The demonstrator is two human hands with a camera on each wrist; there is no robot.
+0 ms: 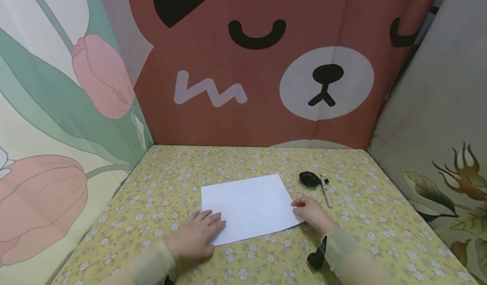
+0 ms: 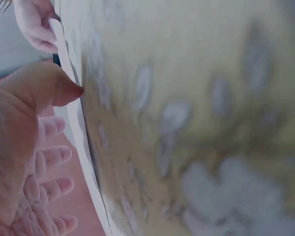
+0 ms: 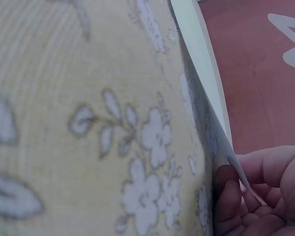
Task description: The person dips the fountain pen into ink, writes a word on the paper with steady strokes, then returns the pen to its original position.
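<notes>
"Where's the paper?"

"The white paper (image 1: 251, 209) sits slightly askew above the flowered cloth (image 1: 274, 272), between the hands. The black rounded object (image 1: 309, 179) and pen (image 1: 327, 195) are farther off, to the right."

"And the fingers?"

"The left hand (image 1: 195, 236) has its fingers extended, resting over the left end. The right hand (image 1: 313, 213) pinches the right edge by the near corner, which is raised."

"Doing it well?"

"I'd press lightly on the left so nothing skids, and pinch gently on the right; a hard squeeze could crease that corner."

"Any writing?"

"0 words I can read. The pen's dark mark is too small; the backdrop's zigzag (image 1: 210, 91) looks like decoration."
</notes>
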